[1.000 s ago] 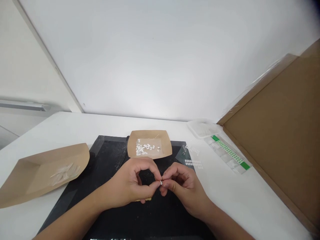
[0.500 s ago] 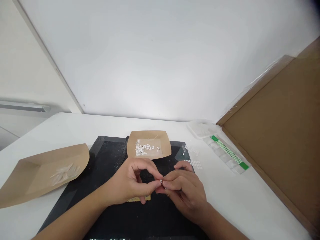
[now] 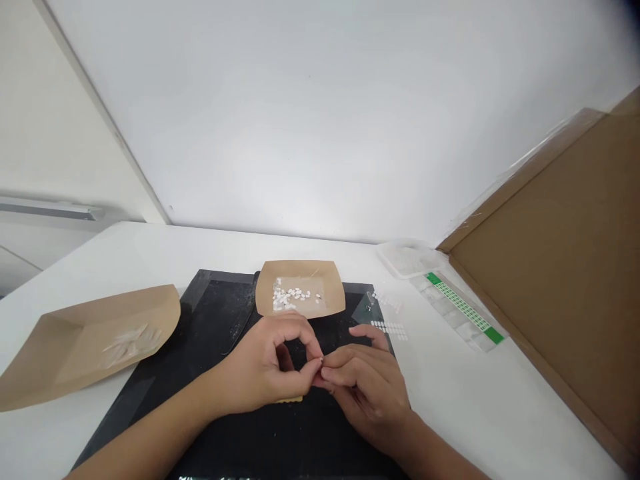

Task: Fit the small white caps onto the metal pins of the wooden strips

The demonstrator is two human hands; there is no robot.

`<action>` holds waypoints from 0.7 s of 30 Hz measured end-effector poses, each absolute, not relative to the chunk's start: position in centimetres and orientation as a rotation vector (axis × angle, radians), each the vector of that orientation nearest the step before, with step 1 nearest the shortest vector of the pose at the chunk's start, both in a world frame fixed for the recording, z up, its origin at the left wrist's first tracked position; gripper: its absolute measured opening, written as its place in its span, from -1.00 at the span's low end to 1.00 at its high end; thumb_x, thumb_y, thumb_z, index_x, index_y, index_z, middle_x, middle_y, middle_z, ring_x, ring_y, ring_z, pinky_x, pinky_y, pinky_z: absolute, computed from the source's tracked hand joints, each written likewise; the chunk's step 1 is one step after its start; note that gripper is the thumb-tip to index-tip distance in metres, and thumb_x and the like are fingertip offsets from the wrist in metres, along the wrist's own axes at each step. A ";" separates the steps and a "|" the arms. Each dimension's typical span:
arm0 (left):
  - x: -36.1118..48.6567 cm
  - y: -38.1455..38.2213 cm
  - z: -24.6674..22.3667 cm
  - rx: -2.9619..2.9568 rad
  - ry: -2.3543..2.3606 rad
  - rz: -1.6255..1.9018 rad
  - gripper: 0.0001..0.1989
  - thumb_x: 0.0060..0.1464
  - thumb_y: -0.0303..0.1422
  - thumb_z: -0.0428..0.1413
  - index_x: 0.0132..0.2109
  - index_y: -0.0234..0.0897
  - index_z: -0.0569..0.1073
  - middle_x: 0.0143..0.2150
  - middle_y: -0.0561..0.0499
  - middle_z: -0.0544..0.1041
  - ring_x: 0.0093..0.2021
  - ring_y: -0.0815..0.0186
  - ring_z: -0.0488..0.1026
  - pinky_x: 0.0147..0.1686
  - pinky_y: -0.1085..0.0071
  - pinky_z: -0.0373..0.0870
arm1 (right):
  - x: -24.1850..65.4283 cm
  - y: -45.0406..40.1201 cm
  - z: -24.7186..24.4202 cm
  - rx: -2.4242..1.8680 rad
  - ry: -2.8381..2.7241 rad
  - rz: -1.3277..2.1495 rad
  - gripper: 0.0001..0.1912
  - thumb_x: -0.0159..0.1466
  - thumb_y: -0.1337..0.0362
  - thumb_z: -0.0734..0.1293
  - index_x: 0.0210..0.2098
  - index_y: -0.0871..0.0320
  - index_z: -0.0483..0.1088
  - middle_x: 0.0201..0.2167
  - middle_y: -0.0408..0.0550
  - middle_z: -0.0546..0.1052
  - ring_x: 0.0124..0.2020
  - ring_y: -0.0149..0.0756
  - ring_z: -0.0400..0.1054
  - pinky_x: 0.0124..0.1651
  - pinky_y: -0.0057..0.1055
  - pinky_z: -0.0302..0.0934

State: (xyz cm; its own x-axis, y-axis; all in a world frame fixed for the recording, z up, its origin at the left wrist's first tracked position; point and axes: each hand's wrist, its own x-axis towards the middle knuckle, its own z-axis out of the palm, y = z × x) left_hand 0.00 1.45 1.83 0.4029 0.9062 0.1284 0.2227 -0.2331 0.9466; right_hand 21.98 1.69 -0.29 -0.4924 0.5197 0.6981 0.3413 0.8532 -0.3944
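wall (image 3: 300, 120): white, brighter low down; table (image 3: 210, 248): white, along the wall; left: pale panel (image 3: 55, 127), grey rail (image 3: 50, 209)

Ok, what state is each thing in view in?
Left hand: pinched on a tiny piece.
Right hand: bunched close beside it, grip unclear.
Small brown paper tray: upright, holding small white pieces.
Large brown paper tray: upright, holding translucent slips.
Black rectangular mat: flat, partly covered.
Green-striped clear plastic packet: lying flat.
Yellow object: mostly hidden.
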 end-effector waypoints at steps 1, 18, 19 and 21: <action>0.1 1.4 1.6 1.739 0.977 0.916 -0.93 0.04 -0.53 0.25 -0.30 -0.30 0.57 -0.27 -0.04 0.54 -0.29 0.34 0.50 -0.53 0.62 0.38 | 21.9 1.7 -0.4 -0.613 -2.138 0.256 -0.76 0.36 0.44 0.47 -0.26 0.02 0.36 -0.39 -0.29 0.70 -0.44 -0.36 0.61 0.20 -0.17 0.14; 0.2 1.6 1.9 2.321 0.729 1.306 -0.77 0.03 -0.66 0.20 -0.22 -0.26 0.47 -0.37 0.03 0.49 -0.28 0.30 0.38 -0.19 0.31 0.50 | 22.2 1.6 0.2 -0.683 -2.114 0.720 -0.82 0.35 0.38 0.37 -0.06 0.09 0.43 -0.30 -0.13 0.57 -0.31 -0.28 0.47 -0.20 -0.31 0.33; 0.2 1.6 1.9 2.349 0.723 1.310 -0.77 0.04 -0.66 0.20 -0.22 -0.26 0.47 -0.36 0.03 0.49 -0.29 0.30 0.38 -0.17 0.29 0.50 | 22.3 1.6 0.1 -0.689 -2.123 0.718 -0.84 0.36 0.38 0.37 -0.06 0.09 0.44 -0.30 -0.12 0.58 -0.31 -0.28 0.47 -0.21 -0.32 0.33; 0.2 1.7 1.8 2.388 0.715 1.321 -0.78 0.06 -0.66 0.21 -0.23 -0.26 0.46 -0.34 0.01 0.51 -0.28 0.31 0.39 -0.14 0.28 0.50 | 22.2 1.5 -0.1 -0.703 -2.121 0.751 -0.86 0.39 0.37 0.36 -0.06 0.08 0.45 -0.29 -0.11 0.59 -0.29 -0.28 0.49 -0.22 -0.34 0.35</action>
State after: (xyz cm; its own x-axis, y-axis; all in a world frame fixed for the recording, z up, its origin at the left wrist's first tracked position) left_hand 0.18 1.65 1.78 0.4477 0.5656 0.6925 0.2707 -0.8239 0.4979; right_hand 22.25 1.52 -0.08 -0.5556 0.6836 0.4734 0.2335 0.6747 -0.7002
